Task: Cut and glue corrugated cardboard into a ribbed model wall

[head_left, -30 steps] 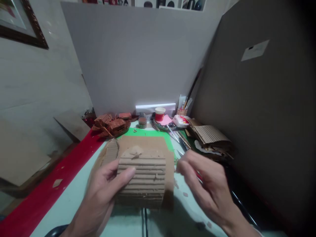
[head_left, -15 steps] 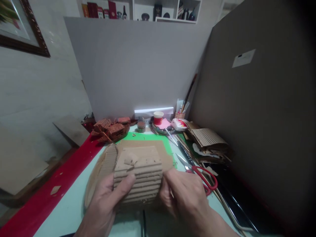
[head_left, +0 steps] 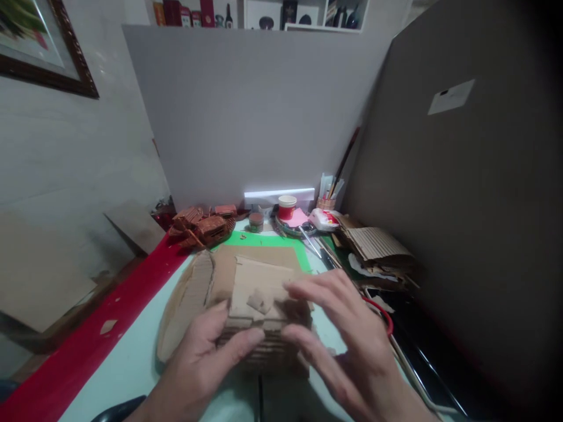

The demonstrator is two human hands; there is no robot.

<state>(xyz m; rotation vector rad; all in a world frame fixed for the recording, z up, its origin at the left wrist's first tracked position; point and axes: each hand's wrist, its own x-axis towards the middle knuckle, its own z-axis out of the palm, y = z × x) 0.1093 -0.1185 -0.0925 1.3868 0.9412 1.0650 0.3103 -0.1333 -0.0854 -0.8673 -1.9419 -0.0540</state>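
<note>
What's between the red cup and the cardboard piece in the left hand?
The head view shows, from the red cup toward the cardboard piece in the left hand: pink paper, a dark tray, a green sheet, then a flat brown sheet.

The 2 wrists [head_left: 158, 390] angle inward, the left hand [head_left: 200, 354] with thumb [head_left: 240, 349] extended, the right hand [head_left: 352, 334] with fingers [head_left: 316, 292] parted.

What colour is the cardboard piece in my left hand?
The cardboard piece is light brown, best seen in the head view.
</note>
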